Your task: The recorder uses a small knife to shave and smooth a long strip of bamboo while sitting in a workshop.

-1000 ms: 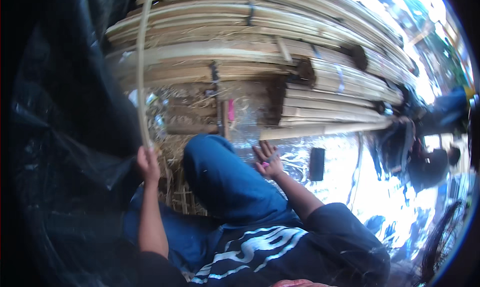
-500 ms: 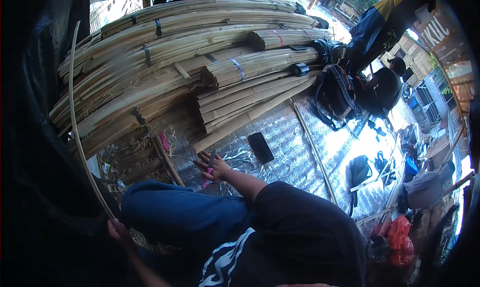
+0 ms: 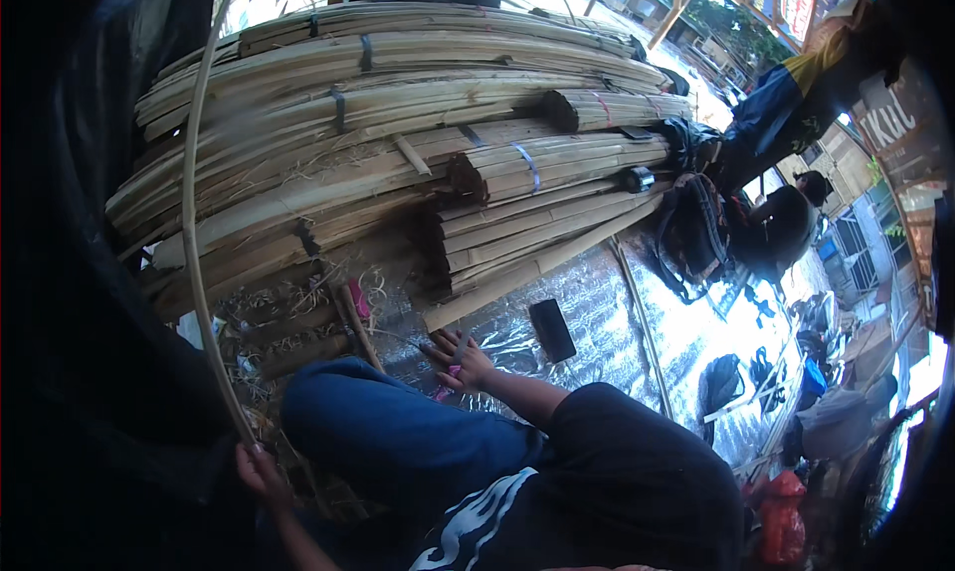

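My left hand [image 3: 263, 474], low at the left, is closed around the lower part of a long, thin bamboo strip [image 3: 192, 193]. The strip rises in a slight bow, and its far end passes out at the top edge. Beside my blue-trousered knee [image 3: 348, 402], my right hand [image 3: 477, 370] has its fingers stretched out. A narrow grey knife blade [image 3: 461, 346] lies across them, and a pink part, seemingly its handle, shows by the thumb. The grip looks loose. Bamboo shavings [image 3: 264, 317] lie between the strip and my knee.
Stacked bundles of split bamboo [image 3: 398, 94] fill the far side. A black phone [image 3: 552, 330] lies on the silvery sheet [image 3: 607, 372] right of my hand. A backpack [image 3: 691, 233] stands against the bundles' right ends. Red plastic bags [image 3: 784, 516] sit at the lower right.
The view has shifted, so the surroundings sit further right and lower. The bamboo strip's far end has gone beyond the top edge. Both hands keep their hold.
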Tool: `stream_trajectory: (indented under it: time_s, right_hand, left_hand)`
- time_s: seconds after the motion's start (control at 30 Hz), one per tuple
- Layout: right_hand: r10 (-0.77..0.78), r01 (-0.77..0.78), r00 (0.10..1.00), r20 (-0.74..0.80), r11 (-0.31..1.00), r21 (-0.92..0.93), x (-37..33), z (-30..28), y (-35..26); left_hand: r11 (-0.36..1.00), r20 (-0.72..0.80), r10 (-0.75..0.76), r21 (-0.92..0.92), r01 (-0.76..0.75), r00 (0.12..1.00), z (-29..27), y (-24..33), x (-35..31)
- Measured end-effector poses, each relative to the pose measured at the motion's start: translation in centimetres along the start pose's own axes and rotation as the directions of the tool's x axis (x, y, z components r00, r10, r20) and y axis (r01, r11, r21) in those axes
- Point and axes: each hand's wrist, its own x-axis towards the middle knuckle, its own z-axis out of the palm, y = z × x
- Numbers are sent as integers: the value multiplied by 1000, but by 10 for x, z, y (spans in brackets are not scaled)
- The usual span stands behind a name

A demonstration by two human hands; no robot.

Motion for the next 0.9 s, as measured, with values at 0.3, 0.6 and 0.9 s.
stream_trajectory:
  time_s: [0.3,0.6,0.9]
  right_hand:
    - [10,-5,997,-76,998,68,-23,11,20]
    - [228,-31,909,-350,873,487,100,-131,-86]
    - [-379,419,893,-242,897,140,147,-184,-219]
  left_hand:
    - [995,70,-39,-84,45,997,30,29,-7]
    - [993,-4,-75,-89,74,997,33,32,-3]
    - [993,54,119,3,-119,991,47,89,-31]
